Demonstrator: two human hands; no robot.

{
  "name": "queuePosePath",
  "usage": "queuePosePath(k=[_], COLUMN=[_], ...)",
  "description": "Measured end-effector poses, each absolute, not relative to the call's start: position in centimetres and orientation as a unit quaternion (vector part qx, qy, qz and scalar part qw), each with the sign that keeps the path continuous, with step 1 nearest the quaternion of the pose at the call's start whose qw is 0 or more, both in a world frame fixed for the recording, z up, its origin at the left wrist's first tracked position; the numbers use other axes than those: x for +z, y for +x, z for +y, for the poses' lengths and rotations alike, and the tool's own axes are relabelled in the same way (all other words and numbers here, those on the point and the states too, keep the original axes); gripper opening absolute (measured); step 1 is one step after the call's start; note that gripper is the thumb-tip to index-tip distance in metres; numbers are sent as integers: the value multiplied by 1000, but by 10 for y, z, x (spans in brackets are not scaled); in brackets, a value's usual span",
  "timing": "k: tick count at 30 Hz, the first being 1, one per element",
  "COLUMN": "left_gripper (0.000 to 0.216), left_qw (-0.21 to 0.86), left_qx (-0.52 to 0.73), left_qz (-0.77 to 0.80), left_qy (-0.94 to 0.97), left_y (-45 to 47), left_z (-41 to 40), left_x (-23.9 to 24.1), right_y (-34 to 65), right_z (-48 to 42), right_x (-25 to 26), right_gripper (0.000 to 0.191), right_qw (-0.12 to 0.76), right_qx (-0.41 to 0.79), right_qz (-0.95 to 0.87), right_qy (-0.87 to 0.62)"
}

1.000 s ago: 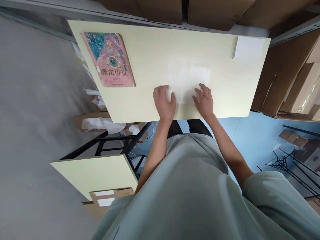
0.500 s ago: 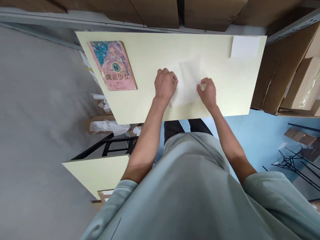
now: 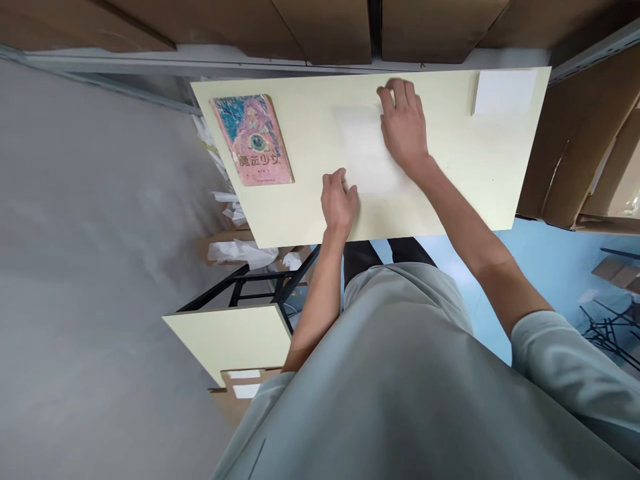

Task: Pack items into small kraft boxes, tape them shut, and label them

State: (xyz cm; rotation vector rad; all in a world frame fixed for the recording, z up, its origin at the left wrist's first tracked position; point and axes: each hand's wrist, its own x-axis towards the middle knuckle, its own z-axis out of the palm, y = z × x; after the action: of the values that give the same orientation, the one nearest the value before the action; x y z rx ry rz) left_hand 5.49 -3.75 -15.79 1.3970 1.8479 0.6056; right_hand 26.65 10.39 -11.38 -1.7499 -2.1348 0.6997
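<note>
A thin, whitish, see-through sheet of paper (image 3: 367, 150) lies flat on the cream tabletop (image 3: 460, 180), its edges faint. My right hand (image 3: 404, 123) rests at the sheet's far right part, with bent fingers apart and pointing toward the far edge of the table. At the near left corner of the sheet is my left hand (image 3: 340, 201), its fingers loosely curved and thumb apart. Neither hand shows anything gripped. Left of the sheet lies a worn pink and blue book (image 3: 254, 141) with a cartoon cover.
A white paper stack (image 3: 504, 92) sits at the tabletop's far right corner. Cardboard boxes (image 3: 330, 30) stand on a shelf beyond the table, and a large open carton (image 3: 555, 150) is at the right. Another cream board (image 3: 235, 337) on a black frame is at lower left.
The raised, creased sheet now lies flat. My right hand has moved away from me to its far side; my left hand has come nearer to me. Fingers of both hands have opened. The view has shifted slightly.
</note>
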Motion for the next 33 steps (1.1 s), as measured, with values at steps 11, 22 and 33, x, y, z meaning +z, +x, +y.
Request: queuePosePath(k=[11,22,33], left_gripper=[35,41,35], left_qw=[407,395,360], left_qx=[239,205,245], left_qz=[731,759,743], left_qy=[494,475,508], left_y=[55,62,85], left_z=[-27,-21,-20], left_x=[-161,-157,-146], right_y=[230,324,391], right_z=[-19,-45,-48], right_x=[-150,-131,-103], right_gripper=[41,26,37], right_qw=[47,313,371], right_qx=[352,293,60], right_qz=[-744,-485,-383], right_qy=[-566,-762,-844])
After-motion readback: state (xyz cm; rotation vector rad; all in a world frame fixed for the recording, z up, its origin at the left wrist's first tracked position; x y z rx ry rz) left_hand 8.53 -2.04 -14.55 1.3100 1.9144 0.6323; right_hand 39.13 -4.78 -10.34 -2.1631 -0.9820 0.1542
